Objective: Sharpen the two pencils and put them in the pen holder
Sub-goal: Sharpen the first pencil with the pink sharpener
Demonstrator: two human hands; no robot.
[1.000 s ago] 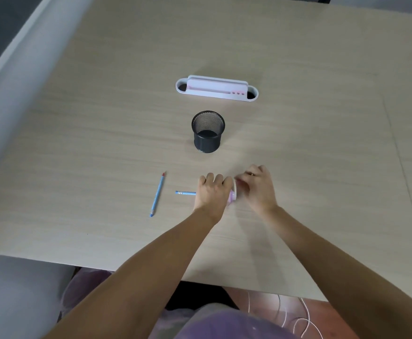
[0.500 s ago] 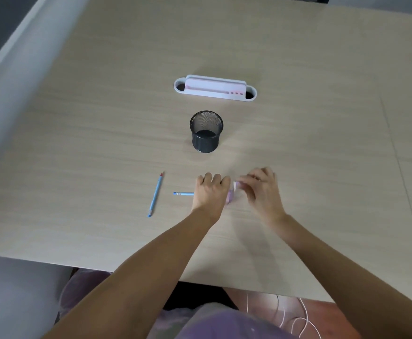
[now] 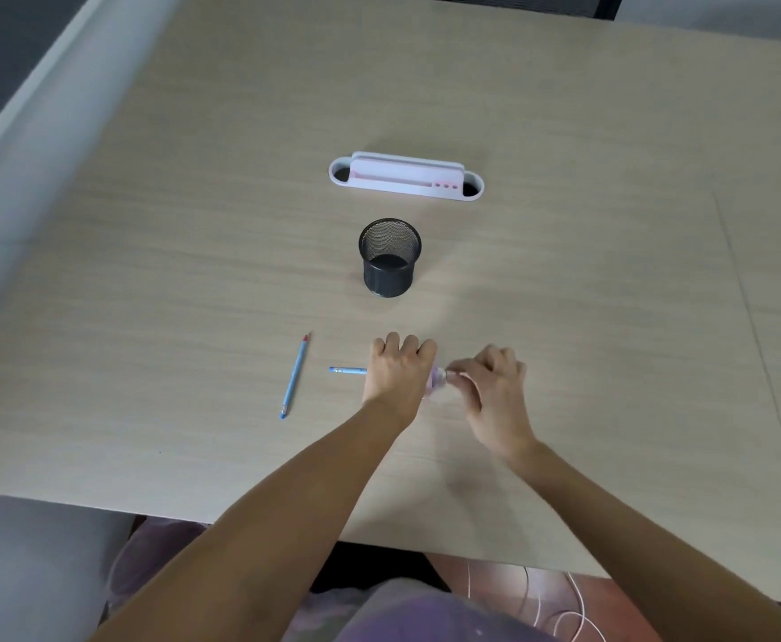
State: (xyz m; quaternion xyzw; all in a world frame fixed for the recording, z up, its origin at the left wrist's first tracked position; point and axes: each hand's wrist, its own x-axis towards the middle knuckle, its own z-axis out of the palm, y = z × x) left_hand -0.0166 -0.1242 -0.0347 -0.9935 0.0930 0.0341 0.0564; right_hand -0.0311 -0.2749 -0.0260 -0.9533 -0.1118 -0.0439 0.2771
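My left hand point(image 3: 400, 373) is closed around a blue pencil point(image 3: 347, 370), whose tail sticks out to the left of the fist. The pencil's tip is hidden in a small pink sharpener point(image 3: 437, 379) between my hands. My right hand point(image 3: 490, 386) pinches the sharpener from the right, blurred by motion. A second blue pencil point(image 3: 294, 376) with a red tip lies loose on the table, left of my hands. The black mesh pen holder point(image 3: 389, 258) stands upright beyond my hands with nothing visible inside.
A white and pink desk organiser point(image 3: 406, 177) lies behind the pen holder. The wooden table point(image 3: 611, 317) has its near edge just below my forearms. A pale wall runs along the left. White cables point(image 3: 560, 609) lie on the floor under the table.
My right hand has shifted slightly right and turned at the sharpener. My left hand and its pencil stay put. The loose pencil and pen holder have not moved.
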